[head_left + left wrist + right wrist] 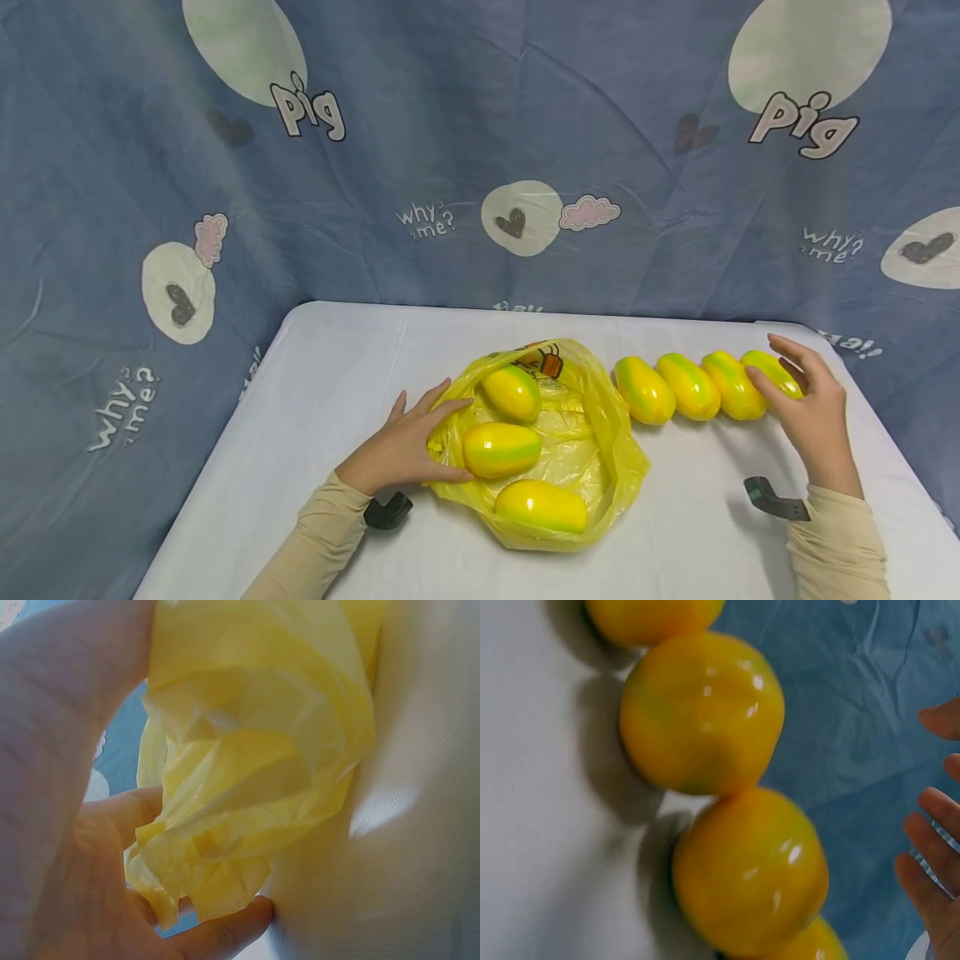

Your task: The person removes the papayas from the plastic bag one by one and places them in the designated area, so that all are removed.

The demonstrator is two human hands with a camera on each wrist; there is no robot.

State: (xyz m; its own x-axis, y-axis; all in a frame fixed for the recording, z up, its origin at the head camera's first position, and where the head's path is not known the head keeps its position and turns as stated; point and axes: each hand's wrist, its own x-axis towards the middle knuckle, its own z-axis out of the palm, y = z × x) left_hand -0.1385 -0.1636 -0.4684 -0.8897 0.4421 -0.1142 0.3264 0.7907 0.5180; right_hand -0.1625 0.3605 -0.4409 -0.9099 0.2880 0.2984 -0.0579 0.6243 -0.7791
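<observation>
A yellow plastic bag (626,450) lies with its mouth wide, and inside it are three glossy yellow-green mangoes, among them an upper mango (512,393), a middle mango (501,450) and a lower mango (542,506). My left hand (408,442) rests against the bag's left side, thumb and fingers spread apart along the rim. Up close in the left wrist view, crumpled yellow plastic (240,757) fills the space between them. My right hand (813,408) hovers at the rightmost mango (772,372), overlapping it in the head view; the right wrist view shows its fingers (934,847) apart from the mangoes.
Right of the bag, several mangoes form a row, from the leftmost mango (645,392) touching its neighbour. A white cloth (337,367) covers the table, and a blue printed curtain (450,275) hangs behind it. Black wrist mounts (387,510) sit on both sleeves.
</observation>
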